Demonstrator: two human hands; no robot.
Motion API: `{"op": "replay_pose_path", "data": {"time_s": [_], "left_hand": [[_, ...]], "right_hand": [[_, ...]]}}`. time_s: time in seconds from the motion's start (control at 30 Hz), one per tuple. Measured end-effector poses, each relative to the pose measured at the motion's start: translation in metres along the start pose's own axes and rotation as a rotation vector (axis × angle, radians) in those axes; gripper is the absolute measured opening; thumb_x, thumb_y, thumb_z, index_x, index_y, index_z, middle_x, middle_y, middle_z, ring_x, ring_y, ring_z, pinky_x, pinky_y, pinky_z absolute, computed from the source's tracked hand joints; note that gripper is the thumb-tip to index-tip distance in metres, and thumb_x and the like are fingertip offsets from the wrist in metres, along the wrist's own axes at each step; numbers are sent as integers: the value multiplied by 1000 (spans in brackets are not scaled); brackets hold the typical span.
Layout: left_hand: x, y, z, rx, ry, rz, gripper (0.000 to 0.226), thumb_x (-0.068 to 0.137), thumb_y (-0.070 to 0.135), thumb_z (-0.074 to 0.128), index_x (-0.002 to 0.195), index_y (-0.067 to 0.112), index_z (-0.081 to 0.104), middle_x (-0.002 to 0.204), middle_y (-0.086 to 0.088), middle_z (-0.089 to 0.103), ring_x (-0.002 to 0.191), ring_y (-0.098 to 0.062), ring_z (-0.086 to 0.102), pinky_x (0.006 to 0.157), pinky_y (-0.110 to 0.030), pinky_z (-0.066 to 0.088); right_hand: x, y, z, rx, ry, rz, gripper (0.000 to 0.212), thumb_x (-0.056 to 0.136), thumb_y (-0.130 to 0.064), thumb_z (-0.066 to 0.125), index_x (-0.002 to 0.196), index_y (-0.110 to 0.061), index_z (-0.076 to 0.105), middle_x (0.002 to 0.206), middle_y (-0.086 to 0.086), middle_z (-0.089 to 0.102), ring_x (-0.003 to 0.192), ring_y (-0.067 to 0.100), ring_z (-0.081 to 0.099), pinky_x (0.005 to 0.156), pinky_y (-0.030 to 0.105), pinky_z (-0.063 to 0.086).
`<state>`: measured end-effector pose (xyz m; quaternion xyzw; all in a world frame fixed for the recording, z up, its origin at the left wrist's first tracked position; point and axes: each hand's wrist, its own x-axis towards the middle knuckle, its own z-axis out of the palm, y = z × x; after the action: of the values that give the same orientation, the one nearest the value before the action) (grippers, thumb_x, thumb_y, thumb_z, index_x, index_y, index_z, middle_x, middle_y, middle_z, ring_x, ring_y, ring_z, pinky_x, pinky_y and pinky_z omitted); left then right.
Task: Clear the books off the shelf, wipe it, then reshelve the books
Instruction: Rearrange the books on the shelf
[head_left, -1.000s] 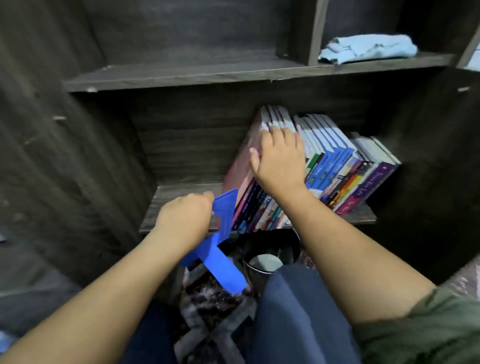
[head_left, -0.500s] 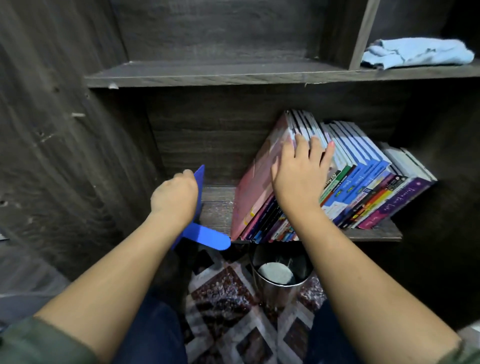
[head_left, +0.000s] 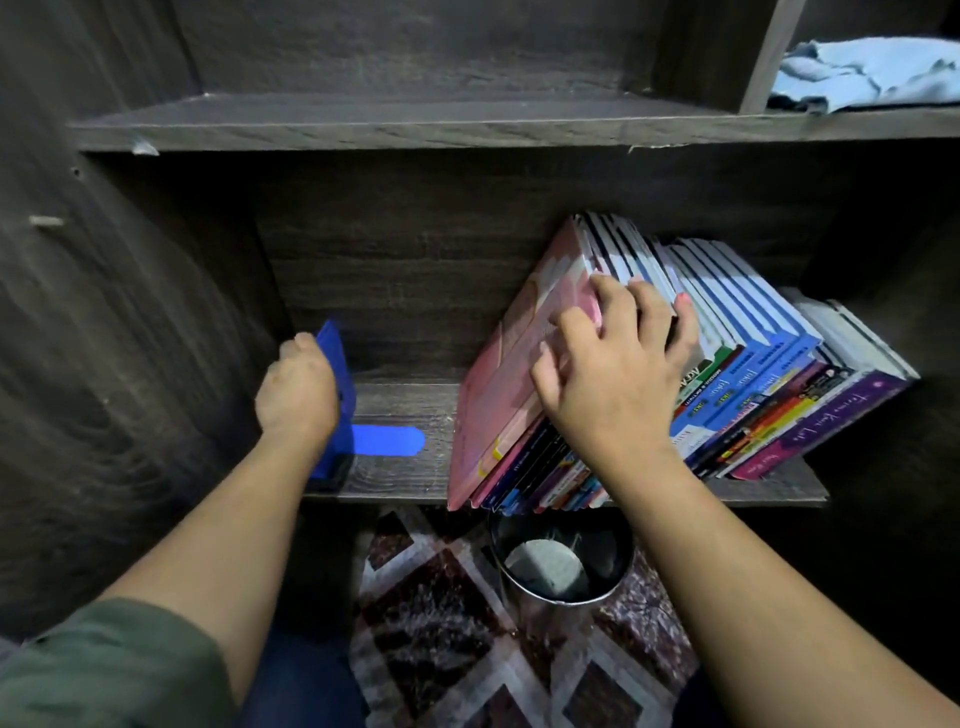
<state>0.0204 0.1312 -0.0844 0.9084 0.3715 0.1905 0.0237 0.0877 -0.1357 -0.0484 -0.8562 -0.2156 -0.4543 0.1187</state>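
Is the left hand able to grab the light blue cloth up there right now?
Probably not. The left hand grips the blue bookend on the lower shelf, and the cloth lies far right on the upper shelf, past a divider.

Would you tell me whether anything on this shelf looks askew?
The row of paperback books leans rightward on the dark wooden shelf, not upright; the right hand rests on it; the left hand holds the blue plastic bookend apart.
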Motion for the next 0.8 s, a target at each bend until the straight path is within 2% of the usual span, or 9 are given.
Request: {"op": "replay_pose_path", "data": {"time_s": [0.2, 0.33, 0.47, 0.53, 0.6, 0.63, 0.7, 0.73, 0.8], "left_hand": [[24, -8, 16, 48, 82, 11, 24, 92, -1, 55, 113, -9, 46, 112, -30, 53, 99, -50, 58, 79, -54, 48], [35, -13, 19, 27, 120, -41, 21, 96, -5, 37, 114, -13, 47, 115, -34, 51, 102, -54, 56, 80, -58, 47], [36, -18, 18, 15, 147, -76, 21, 95, -7, 36, 111, -13, 49, 114, -35, 50, 104, -53, 52, 77, -59, 47], [34, -21, 20, 22, 166, -63, 19, 94, -8, 39, 108, -13, 51, 111, -35, 51, 101, -52, 52, 73, -59, 48], [29, -21, 19, 74, 194, -57, 19, 90, -2, 53, 108, -10, 52, 106, -32, 52, 97, -49, 52, 69, -56, 51], [25, -17, 17, 122, 218, -54, 32, 86, 6, 63, 113, -7, 51, 106, -29, 52, 97, -46, 52, 70, -52, 50], [11, 0, 8, 169, 203, 20, 61, 80, 25, 72, 129, 1, 45, 113, -24, 51, 100, -41, 48, 74, -47, 42], [1, 13, 3, 150, 201, 108, 66, 80, 31, 70, 134, 4, 44, 117, -22, 50, 102, -40, 46, 76, -46, 41], [-23, 44, -10, 77, 221, 317, 62, 82, 34, 65, 135, 8, 47, 120, -18, 52, 103, -38, 47, 77, -46, 42]], "right_hand": [[1, -2, 4, 21, 15, 17, 26, 75, -38, 59, 89, -18, 66, 127, 10, 57, 122, 33, 39, 110, 51, 12], [1, -1, 5, 27, 23, 18, 25, 75, -38, 59, 89, -18, 66, 127, 10, 57, 122, 32, 37, 110, 50, 12], [2, -2, 8, 39, 36, 30, 24, 74, -38, 60, 87, -20, 67, 126, 9, 58, 121, 30, 36, 109, 51, 14], [2, -3, 8, 45, 35, 34, 23, 74, -38, 60, 87, -20, 67, 125, 9, 58, 121, 30, 36, 109, 51, 15], [2, -3, 7, 49, 24, 35, 23, 74, -38, 61, 87, -20, 68, 126, 9, 58, 121, 30, 35, 109, 51, 14], [2, -3, 7, 46, 16, 33, 23, 74, -38, 61, 88, -20, 68, 126, 9, 58, 121, 30, 35, 109, 51, 14], [2, -3, 6, 44, 5, 30, 24, 76, -38, 61, 90, -20, 67, 126, 8, 58, 121, 30, 37, 109, 51, 15], [2, -3, 5, 55, 8, 29, 25, 78, -39, 60, 93, -21, 67, 125, 7, 58, 121, 30, 39, 108, 50, 16], [4, 0, -2, 124, 28, 27, 30, 84, -40, 56, 105, -21, 67, 123, 5, 60, 117, 29, 46, 106, 49, 22]]}}
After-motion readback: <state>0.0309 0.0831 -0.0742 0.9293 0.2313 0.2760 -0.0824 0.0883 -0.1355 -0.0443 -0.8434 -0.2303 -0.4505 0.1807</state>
